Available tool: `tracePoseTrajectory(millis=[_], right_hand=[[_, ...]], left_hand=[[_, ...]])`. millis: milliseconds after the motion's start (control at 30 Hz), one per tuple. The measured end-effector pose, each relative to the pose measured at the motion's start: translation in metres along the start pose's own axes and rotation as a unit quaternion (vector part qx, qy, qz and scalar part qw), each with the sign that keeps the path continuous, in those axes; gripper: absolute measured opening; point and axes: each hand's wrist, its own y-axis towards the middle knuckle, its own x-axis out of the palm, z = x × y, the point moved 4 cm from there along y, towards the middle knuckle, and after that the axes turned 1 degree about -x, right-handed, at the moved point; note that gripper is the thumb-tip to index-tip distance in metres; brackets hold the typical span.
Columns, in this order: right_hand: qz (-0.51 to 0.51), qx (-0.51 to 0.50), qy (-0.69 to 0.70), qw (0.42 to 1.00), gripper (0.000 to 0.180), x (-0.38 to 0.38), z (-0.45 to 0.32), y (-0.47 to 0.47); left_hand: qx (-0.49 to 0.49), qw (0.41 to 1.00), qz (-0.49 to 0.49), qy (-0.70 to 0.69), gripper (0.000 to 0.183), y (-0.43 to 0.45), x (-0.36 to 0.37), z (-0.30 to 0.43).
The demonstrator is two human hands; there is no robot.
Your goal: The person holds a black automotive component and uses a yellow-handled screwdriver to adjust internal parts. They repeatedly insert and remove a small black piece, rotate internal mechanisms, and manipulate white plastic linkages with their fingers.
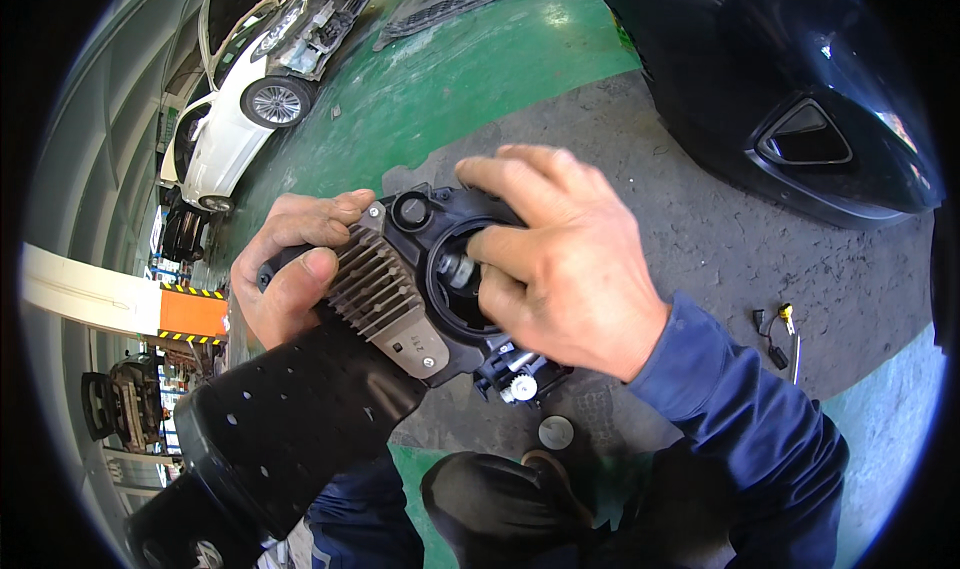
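Note:
My left hand [292,269] grips the far left end of a black plastic headlight housing [420,246], its thumb beside a finned metal heat sink [379,273]. My right hand [562,261] reaches over the housing, with fingertips inside a round opening where a metallic bulb or fitting [455,269] shows. Whether those fingers pinch the fitting cannot be told. A white toothed adjuster wheel [523,387] sits on the housing's lower edge. A long black plastic part with a wide rounded end [277,411] lies at the lower left, over my left forearm.
A dark car body panel [720,104] stands at the upper right. On the dark mat [675,269] lie a small wired connector [776,355], a yellow-ended tool [786,312] and a round lid [556,432]. A white car [232,126] with its front stripped stands at the upper left.

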Motion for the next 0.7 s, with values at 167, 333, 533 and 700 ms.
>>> tracePoseTrajectory(millis=[167, 333, 533, 700], right_hand=[[-0.049, 0.025, 0.037, 0.998, 0.03, -0.001, -0.002, 0.001], [-0.059, 0.017, -0.014, 0.998, 0.038, 0.001, -0.011, 0.001], [-0.063, 0.037, -0.018, 0.997, 0.036, 0.005, -0.005, 0.0], [-0.045, 0.097, 0.065, 0.992, 0.028, 0.011, -0.002, -0.003]], left_hand=[[-0.004, 1.0, -0.004, 0.024, 0.031, 0.005, -0.003, 0.001], [-0.004, 1.0, 0.016, 0.021, 0.032, 0.0, 0.004, 0.004], [-0.008, 0.999, 0.038, 0.021, 0.034, 0.0, 0.012, 0.006], [-0.008, 0.999, 0.038, 0.021, 0.034, 0.002, 0.014, 0.007]])
